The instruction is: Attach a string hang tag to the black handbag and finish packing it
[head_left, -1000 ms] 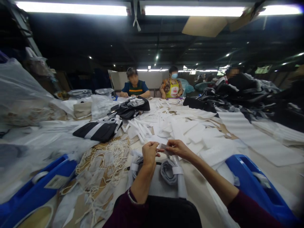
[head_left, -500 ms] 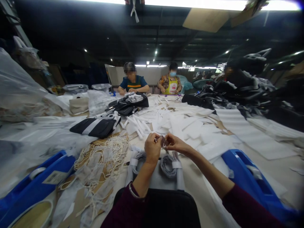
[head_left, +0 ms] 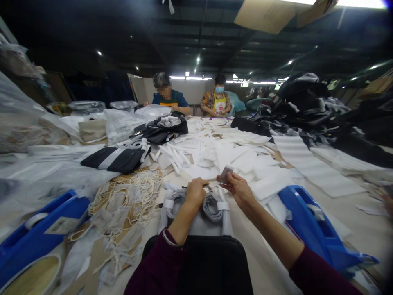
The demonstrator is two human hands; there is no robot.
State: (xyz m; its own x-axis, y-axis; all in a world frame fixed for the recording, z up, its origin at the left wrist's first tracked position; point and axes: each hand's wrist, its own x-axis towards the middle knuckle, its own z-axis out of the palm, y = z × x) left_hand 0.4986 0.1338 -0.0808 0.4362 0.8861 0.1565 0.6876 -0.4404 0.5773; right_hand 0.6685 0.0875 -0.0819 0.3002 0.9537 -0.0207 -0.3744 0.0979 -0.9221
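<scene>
A black bag (head_left: 199, 262) lies in front of me, its far part grey with white-wrapped sides and coiled straps (head_left: 212, 207) in clear film. Over the far edge of the bag, my left hand (head_left: 195, 193) is closed in a pinch; what its fingertips grip is too small to make out. To the right, my right hand (head_left: 241, 188) is closed on a small brownish-grey card tag (head_left: 225, 173), held upright between thumb and fingers. A thin strand seems to run from the tag toward the left fingertips.
Blue tape dispensers (head_left: 313, 221) stand at both sides. Left of the bag lie tangled cream cords (head_left: 132, 196) and a tape roll (head_left: 33, 274). White foam sheets (head_left: 239, 151) cover the middle; wrapped black bags (head_left: 116, 159) lie left, more piled right. Two people sit across the table.
My hands have moved apart: the right has drawn the tag to the right and up, while the left stays low over the bag. The camera view has shifted slightly.
</scene>
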